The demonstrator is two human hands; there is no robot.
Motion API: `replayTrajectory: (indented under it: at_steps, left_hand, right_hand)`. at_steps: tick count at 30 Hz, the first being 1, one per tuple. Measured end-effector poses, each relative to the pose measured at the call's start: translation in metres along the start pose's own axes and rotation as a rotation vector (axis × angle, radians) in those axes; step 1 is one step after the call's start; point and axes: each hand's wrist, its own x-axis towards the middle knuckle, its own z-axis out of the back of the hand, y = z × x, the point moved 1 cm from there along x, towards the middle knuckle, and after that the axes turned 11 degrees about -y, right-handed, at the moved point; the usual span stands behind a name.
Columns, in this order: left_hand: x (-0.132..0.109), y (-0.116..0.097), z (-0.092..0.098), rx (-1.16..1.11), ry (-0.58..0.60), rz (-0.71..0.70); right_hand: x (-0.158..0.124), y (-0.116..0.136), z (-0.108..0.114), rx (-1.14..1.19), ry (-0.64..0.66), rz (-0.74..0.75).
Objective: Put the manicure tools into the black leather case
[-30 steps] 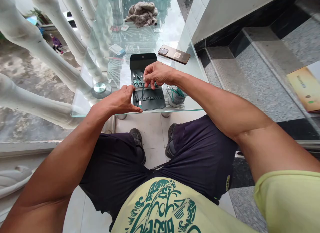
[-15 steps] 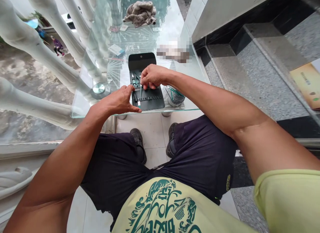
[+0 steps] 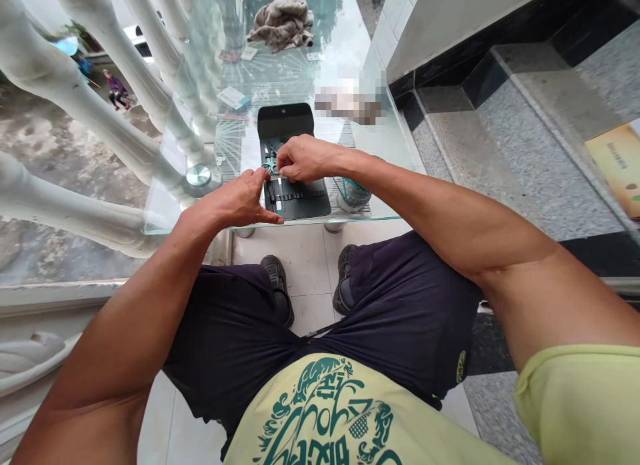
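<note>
You were in the middle of slotting a slim tool [image 3: 279,188] into the black case [image 3: 307,205], by the look of it. The case lay open on the glass table [image 3: 165,220], straight ahead of you and close to its near edge, with its flap [image 3: 285,122] folded away to the far side. Your right hand [image 3: 303,160] hovered over the middle of the case. Its fingertips were bunched and pinching the tool's upper end, and the pale lower tip pointed down at the elastic strip [image 3: 300,196] that crossed the near panel. Your left hand [image 3: 240,202] braced the case's left edge, fingers pressed together and curled, thumb stretched along the near-left corner. I could not tell whether it gripped the case or only pressed on it. Seating the tool called for a straight, gentle push towards you through one loop while the left hand kept the case from sliding on the glass. As for contents, the case's far panel held small scissors [image 3: 271,165] and other fine tools too small to name, and most loops on the strip to the right looked empty. Just right of the case stood a clear cup [image 3: 353,193] holding several green-handled tools. A crumpled cloth [image 3: 283,25] lay at the table's far end.
</note>
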Motion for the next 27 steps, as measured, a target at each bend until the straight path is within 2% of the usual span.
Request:
replayTrajectory:
  at_steps: [13, 19, 27]
  left_hand:
    - [-0.002, -0.002, 0.002, 0.004, 0.002, 0.008]
    - [-0.002, -0.002, 0.003, 0.0, -0.002, 0.005]
    - [0.0, 0.002, 0.001, 0.002, 0.001, -0.003]
  right_hand:
    - [-0.021, -0.005, -0.012, -0.08, -0.084, 0.222]
    - [-0.029, -0.003, -0.014, -0.087, -0.066, 0.228]
    - [-0.026, -0.012, -0.018, -0.069, -0.058, 0.267]
